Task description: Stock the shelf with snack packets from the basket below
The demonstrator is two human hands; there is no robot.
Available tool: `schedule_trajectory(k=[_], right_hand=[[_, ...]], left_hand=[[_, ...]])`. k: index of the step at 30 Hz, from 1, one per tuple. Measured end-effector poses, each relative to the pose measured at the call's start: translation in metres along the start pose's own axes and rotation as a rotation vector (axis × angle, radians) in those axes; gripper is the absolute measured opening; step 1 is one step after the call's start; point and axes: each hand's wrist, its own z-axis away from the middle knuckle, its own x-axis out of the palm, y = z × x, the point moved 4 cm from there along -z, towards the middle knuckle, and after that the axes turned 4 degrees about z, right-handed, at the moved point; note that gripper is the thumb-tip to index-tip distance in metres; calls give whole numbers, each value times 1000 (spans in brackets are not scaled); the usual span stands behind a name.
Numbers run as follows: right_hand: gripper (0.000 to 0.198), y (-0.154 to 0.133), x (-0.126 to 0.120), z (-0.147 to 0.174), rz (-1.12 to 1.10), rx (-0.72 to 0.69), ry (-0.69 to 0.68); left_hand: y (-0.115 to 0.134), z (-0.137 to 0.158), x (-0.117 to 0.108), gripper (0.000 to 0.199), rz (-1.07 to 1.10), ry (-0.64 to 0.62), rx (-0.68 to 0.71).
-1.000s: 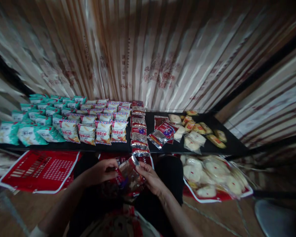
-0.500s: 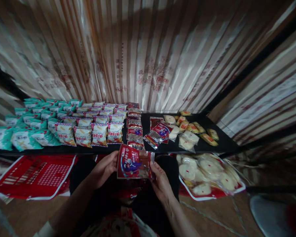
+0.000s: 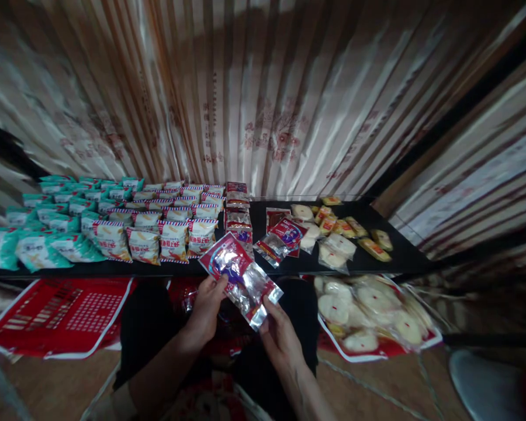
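Between my two hands is a red and silver snack packet [image 3: 241,275] with a purple figure printed on it, tilted down to the right. My left hand [image 3: 207,304] grips its lower left edge, thumb on the front. My right hand [image 3: 279,327] pinches its lower right corner. Just beyond the packet, a column of similar red packets [image 3: 238,218] runs back across the black shelf [image 3: 284,268]. To its right, more red packets [image 3: 283,237] lie loosely overlapped.
White striped snack bags [image 3: 173,240] and teal bags [image 3: 39,248] stand in rows on the left. Pale round wrapped items [image 3: 335,250] and yellow packets [image 3: 374,248] lie on the right. Below are a red bag [image 3: 61,316] and a red-lined container of wrapped rounds [image 3: 372,310]. A curtain [image 3: 263,105] hangs behind.
The packet has turned from level to slanting, its right end lower, and its front now catches the light. My left hand has shifted right and its thumb has come over the packet's front.
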Motion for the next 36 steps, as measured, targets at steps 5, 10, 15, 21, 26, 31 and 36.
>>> schedule_trajectory(k=[5, 10, 15, 21, 26, 31, 36], right_hand=[[27, -5, -6, -6, -31, 37, -34], [37, -21, -14, -12, 49, 59, -96], [45, -26, -4, -8, 105, 59, -195], [41, -28, 8, -9, 79, 2, -165], [39, -38, 0, -16, 86, -111, 1], [39, -41, -1, -16, 212, -238, 45], [48, -40, 1, -12, 298, -285, 27]], left_hand=[[6, -12, 4, 45, -26, 20, 72], [12, -16, 11, 43, -55, -13, 7], [7, -23, 17, 39, -178, -68, -16], [2, -34, 23, 34, -408, -38, 125], [10, -12, 35, 35, -818, 10, 573], [-9, 0, 48, 37, -856, -221, 575], [-16, -1, 52, 55, -588, -258, 202]])
